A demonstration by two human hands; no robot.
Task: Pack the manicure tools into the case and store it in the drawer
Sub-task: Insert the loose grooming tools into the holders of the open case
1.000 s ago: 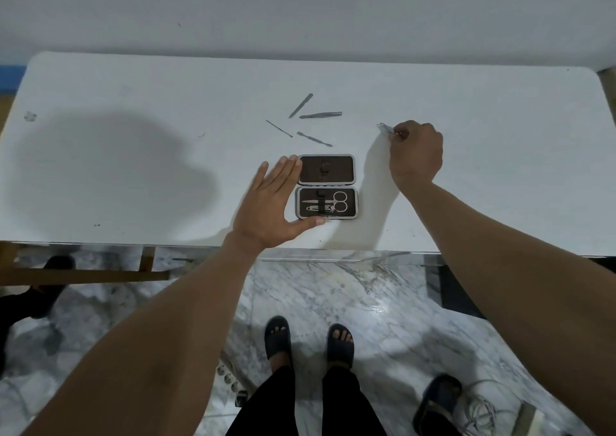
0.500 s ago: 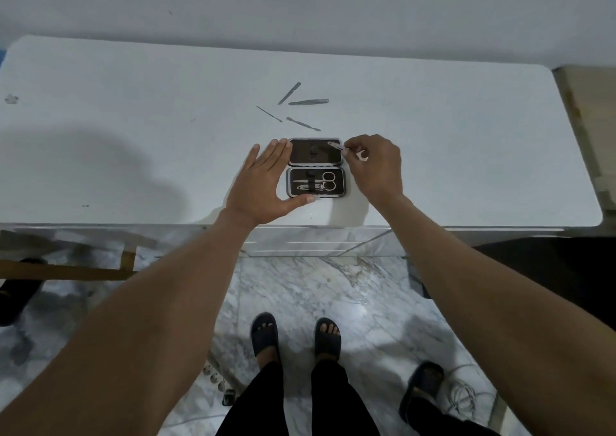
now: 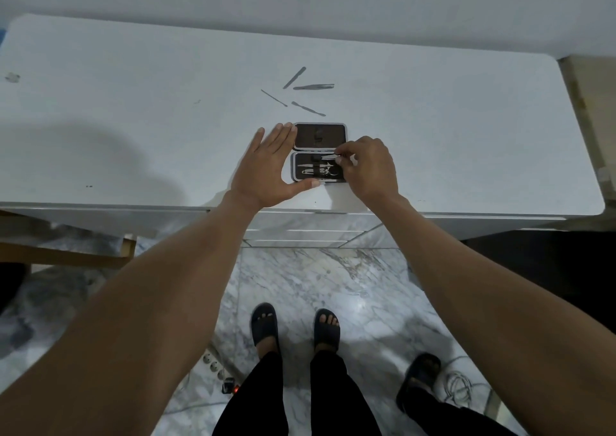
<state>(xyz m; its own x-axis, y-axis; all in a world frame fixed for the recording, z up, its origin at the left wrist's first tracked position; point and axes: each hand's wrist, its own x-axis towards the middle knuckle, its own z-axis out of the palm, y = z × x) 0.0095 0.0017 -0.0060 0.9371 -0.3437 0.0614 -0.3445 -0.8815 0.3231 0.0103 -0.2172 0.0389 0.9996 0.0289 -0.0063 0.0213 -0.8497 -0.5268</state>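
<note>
My right hand (image 3: 368, 168) pinches a slim tool into the open case (image 3: 319, 166) at frame centre; my left hand (image 3: 266, 172), spread flat and empty, braces it. Four tools (image 3: 308, 108) above await packing next.

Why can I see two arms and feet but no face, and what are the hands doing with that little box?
The camera sits on the person's head and looks down, so you see only their own arms, legs and sandals. There is no machine here.

On the white table lies an open manicure case, with scissors and other small tools strapped inside its near half. The left hand lies flat against the case's left side, steadying it. The right hand pinches a thin metal tool in a fingertip grip over the near half.

Behind the case, four loose tools wait on the table.
</note>
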